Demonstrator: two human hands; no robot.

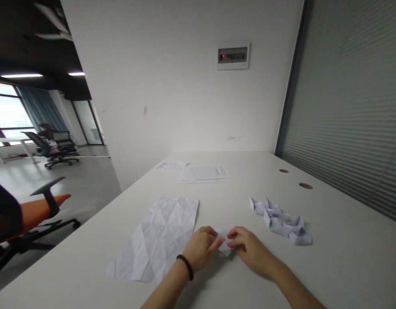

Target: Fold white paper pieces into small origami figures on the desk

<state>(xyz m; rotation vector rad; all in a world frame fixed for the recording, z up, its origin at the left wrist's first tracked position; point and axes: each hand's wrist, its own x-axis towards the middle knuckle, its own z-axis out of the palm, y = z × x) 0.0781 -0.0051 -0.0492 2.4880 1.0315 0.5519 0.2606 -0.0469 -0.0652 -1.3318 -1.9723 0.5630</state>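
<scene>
L hand (201, 249) and R hand (252, 255) were close tog., not touching as far as could be seen, fingertips pinching a small folded paper (225, 250) from opp. sides. It sat b/w them, just above or on the desk (223, 201) (couldn't tell which); both hands equally near. Its long axis seemed to run away from the person, approx., tho fingers hid the edges. Thin, matte white, w/ sharp folds. Dark band (186, 267) on L wrist.

Just left: creased sheet (162, 236), flat-ish, diamond/triangle crease grid, partly behind L forearm. To the R, apart from R hand: folded paper shapes (281, 222), pointed peaks, faceted. Farther back: printed pages (201, 173), flat, overlapping. Desk smooth, white.
</scene>
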